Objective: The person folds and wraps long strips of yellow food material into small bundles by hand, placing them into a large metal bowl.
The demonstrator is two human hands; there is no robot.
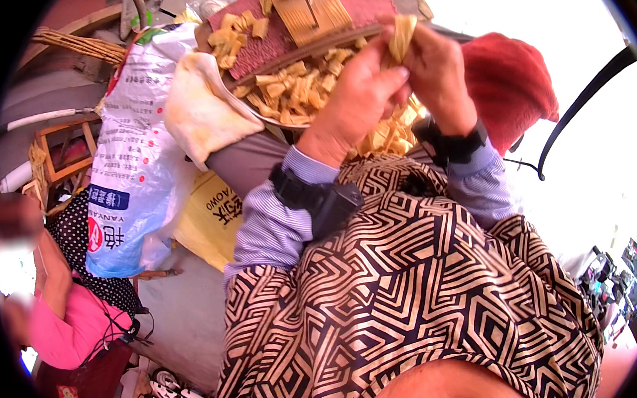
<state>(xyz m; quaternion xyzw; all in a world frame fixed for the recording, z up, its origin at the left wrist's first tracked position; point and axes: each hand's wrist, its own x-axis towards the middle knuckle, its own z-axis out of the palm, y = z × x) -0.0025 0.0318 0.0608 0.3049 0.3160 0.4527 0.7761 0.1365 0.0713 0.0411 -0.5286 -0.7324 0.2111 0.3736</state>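
Both my hands are raised close together at the upper right of centre. My left hand (358, 92) has its fingers curled against the other hand; whether it grips anything is hidden. My right hand (436, 66) holds a flat, yellowish folded strip (403, 38) between thumb and fingers. Below and to the left, a shallow container holds many similar folded strips (290, 88). More strips (388, 134) lie in a heap beneath my hands, near my lap. On a red cloth (252, 52) beyond sit a small pile of strips (234, 34) and a wooden block (309, 8) with a thin dark piece on it.
A white cloth pad (203, 105) covers one knee, a red cloth (508, 89) the other. At the left stand a large printed plastic sack (135, 150) and a yellow bag (210, 222). Another person in a pink top (69, 329) sits at the far left. A wooden frame (66, 151) lies behind.
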